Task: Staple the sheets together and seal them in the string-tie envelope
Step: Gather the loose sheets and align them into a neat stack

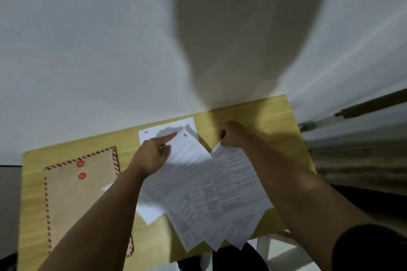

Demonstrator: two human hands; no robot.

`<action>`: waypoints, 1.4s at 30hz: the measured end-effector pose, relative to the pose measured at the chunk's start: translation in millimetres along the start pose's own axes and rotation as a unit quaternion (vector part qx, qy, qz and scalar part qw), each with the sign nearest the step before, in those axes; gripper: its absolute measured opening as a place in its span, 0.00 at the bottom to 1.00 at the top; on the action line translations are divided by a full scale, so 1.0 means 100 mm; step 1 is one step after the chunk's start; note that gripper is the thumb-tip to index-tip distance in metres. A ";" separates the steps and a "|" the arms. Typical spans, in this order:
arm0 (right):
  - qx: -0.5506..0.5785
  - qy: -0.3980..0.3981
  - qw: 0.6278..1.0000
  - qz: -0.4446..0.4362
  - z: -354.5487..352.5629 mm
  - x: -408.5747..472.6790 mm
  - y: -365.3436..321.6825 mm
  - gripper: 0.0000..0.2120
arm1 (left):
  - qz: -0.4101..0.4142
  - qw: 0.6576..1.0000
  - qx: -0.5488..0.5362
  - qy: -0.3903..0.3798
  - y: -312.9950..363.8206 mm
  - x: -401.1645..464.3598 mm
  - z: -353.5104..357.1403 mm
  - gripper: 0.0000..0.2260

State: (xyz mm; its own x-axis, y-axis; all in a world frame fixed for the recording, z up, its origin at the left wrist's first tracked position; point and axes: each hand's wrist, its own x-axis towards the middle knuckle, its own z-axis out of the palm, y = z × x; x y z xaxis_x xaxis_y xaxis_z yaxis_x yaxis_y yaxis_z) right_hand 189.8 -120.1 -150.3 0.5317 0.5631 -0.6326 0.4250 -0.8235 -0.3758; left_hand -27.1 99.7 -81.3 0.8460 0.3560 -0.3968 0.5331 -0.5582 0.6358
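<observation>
Several printed white sheets point(198, 191) lie fanned out on the yellow-green table point(271, 116), one marked "1" near its top corner. My left hand point(152, 156) rests on the upper left of the fan, index finger stretched out and pressing on the paper. My right hand point(233, 135) is closed on the top corner of the rightmost sheets point(237, 174), pinching them. A brown string-tie envelope point(74, 200) with a striped border and two red buttons lies flat at the left, partly under my left forearm. No stapler is in view.
The table stands against a white wall point(88, 50) that carries a large shadow. Its right edge is close to my right arm, with a dark wooden piece point(372, 103) beyond. Below the front edge I see a dark floor area.
</observation>
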 end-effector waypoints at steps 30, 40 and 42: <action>0.070 0.122 0.990 0.012 -0.25 -0.64 -0.24 0.03 | 0.002 0.999 -0.016 0.031 0.28 -0.67 -0.23 0.21; 0.220 0.260 0.931 -0.136 -0.65 -1.64 -1.09 0.08 | 0.093 0.992 -0.019 0.081 0.49 -1.47 -0.73 0.22; 0.239 0.275 0.918 -0.156 -0.76 -1.88 -1.33 0.08 | 0.118 0.987 -0.015 0.105 0.51 -1.67 -0.84 0.23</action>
State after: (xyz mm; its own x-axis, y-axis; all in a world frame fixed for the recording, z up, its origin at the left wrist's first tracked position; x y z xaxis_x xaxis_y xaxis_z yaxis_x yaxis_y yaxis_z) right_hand 88.8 -111.8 70.1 0.7847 0.6173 -0.0558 0.3185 -0.4789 -0.8181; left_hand -141.5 74.7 73.1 0.9253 0.3678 -0.0925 0.3188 -0.6222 0.7150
